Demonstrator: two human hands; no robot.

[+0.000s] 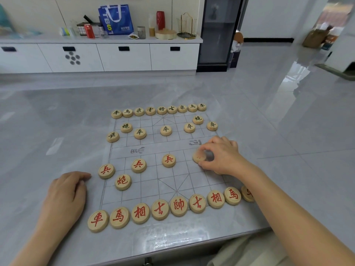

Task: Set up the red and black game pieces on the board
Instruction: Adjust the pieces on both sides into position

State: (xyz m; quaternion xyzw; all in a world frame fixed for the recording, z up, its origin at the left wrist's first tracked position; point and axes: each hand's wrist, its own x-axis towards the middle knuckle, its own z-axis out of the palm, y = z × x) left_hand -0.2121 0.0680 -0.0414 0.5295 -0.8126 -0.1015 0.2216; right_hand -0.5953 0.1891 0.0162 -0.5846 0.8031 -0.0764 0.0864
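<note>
Left hand and right hand: both bare, with short, plain nails. The forearms are likewise bare along their whole visible length. Lower right: a garment of pale khaki cloth, softly creased, covers the lap.

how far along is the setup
Done: round wooden black-lettered pieces, red-lettered back row, one red cannon disc, three red soldier discs. In hand: right hand pinches a fourth disc on the soldier row. Left: a fifth soldier and second cannon, none in view.
</note>
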